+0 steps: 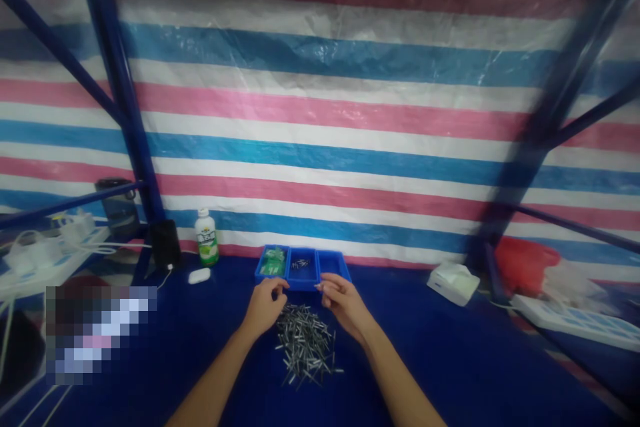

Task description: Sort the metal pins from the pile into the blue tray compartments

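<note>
Curls left hand (264, 309) beside the metal pins (306, 343), right hand (347, 307) before the blue tray (333, 264). Cannot tell either grip's state (too small, blurred).

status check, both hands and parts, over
Left hand: curled beside loose heap of thin silvery metal pins. Right hand: at front of blue plastic three-compartment tray, grip unclear. Tray sits just beyond heap.

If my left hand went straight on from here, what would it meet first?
Likely the front wall of the blue three-compartment tray, around its middle compartment. With one view, height is unclear, so the left hand might pass over the rim.
</note>
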`<move>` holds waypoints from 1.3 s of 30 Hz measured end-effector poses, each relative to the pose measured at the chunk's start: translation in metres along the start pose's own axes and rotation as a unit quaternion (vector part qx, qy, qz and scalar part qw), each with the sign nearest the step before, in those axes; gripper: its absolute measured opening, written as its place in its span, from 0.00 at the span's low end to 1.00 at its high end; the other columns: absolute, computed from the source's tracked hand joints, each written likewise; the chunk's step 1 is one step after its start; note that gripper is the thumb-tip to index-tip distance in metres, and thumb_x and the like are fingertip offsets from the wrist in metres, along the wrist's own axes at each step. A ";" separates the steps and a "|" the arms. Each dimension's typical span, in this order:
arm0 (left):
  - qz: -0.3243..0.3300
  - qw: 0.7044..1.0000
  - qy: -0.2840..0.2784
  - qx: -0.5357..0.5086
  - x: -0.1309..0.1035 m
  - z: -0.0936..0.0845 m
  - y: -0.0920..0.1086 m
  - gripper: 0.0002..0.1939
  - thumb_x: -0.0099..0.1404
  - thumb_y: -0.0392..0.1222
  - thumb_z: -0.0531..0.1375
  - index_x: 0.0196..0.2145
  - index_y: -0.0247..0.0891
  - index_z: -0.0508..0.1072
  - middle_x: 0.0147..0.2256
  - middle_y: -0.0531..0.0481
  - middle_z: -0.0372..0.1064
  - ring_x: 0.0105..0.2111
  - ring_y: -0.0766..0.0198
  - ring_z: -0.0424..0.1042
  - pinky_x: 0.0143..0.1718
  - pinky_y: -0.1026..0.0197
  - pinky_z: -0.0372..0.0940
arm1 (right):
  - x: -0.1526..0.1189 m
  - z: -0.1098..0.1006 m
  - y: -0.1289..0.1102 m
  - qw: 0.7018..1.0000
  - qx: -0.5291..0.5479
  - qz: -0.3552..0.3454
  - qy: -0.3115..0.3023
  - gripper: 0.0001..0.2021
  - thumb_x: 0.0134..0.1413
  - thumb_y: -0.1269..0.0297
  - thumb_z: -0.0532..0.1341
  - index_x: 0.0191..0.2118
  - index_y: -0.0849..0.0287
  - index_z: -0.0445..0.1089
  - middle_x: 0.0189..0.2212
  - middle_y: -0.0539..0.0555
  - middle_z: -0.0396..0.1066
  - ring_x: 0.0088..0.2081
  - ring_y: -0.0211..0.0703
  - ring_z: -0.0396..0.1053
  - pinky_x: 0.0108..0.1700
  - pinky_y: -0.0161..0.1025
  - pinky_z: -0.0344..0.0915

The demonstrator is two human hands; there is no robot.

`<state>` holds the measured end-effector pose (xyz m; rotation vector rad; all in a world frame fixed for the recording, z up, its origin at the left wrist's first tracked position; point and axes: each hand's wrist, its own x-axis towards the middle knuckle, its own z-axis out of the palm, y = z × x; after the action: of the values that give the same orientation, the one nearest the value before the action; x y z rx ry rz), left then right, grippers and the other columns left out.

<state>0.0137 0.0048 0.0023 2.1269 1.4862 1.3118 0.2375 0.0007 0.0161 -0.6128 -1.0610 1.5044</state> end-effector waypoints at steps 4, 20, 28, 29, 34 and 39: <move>0.004 1.000 -0.012 -0.001 -0.001 0.000 0.003 0.13 0.55 0.29 0.55 0.34 0.40 0.77 0.26 0.53 0.68 0.30 0.64 0.68 0.35 0.63 0.62 | -0.004 0.001 -0.007 0.994 0.107 0.010 0.003 0.13 0.41 0.60 0.74 0.32 0.56 0.74 0.27 0.49 0.72 0.21 0.31 0.60 0.28 0.35 0.59; -0.005 1.000 -0.001 -0.004 0.000 -0.001 0.001 0.13 0.56 0.30 0.55 0.35 0.40 0.76 0.27 0.54 0.68 0.31 0.64 0.68 0.36 0.63 0.60 | 0.006 -0.004 -0.001 0.989 -0.015 0.135 0.057 0.19 0.51 0.49 0.65 0.45 0.55 0.71 0.33 0.52 0.74 0.21 0.33 0.64 0.24 0.32 0.57; -0.005 1.000 -0.003 -0.005 -0.002 -0.003 0.003 0.14 0.55 0.29 0.55 0.35 0.40 0.77 0.25 0.54 0.66 0.30 0.64 0.66 0.35 0.63 0.59 | -0.003 -0.036 -0.020 0.885 -0.448 0.025 -0.123 0.08 0.50 0.61 0.65 0.31 0.58 0.79 0.25 0.50 0.73 0.27 0.39 0.65 0.30 0.35 0.58; -0.004 1.000 -0.003 -0.003 -0.002 -0.003 0.003 0.14 0.55 0.29 0.55 0.34 0.40 0.77 0.25 0.54 0.66 0.30 0.64 0.66 0.35 0.63 0.59 | -0.005 -0.040 -0.020 0.865 -0.480 0.038 -0.140 0.07 0.49 0.63 0.64 0.31 0.58 0.79 0.25 0.50 0.74 0.27 0.39 0.66 0.31 0.35 0.58; -0.001 1.000 -0.009 0.000 -0.001 -0.001 0.003 0.14 0.55 0.29 0.54 0.34 0.40 0.77 0.25 0.54 0.66 0.31 0.63 0.66 0.36 0.62 0.59 | -0.006 -0.049 -0.019 0.812 -0.552 0.082 -0.173 0.08 0.46 0.67 0.64 0.34 0.55 0.80 0.24 0.49 0.74 0.26 0.40 0.66 0.29 0.35 0.57; -0.002 1.000 -0.012 -0.003 -0.002 -0.001 0.004 0.14 0.55 0.29 0.54 0.34 0.40 0.77 0.25 0.54 0.66 0.31 0.63 0.66 0.35 0.63 0.59 | -0.007 -0.050 -0.016 0.802 -0.567 0.069 -0.175 0.06 0.47 0.70 0.62 0.30 0.58 0.77 0.25 0.50 0.73 0.27 0.39 0.66 0.31 0.34 0.58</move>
<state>0.0147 0.0011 0.0042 2.1257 1.4748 1.2837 0.2887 0.0073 0.0057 -1.2661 -2.2723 0.9653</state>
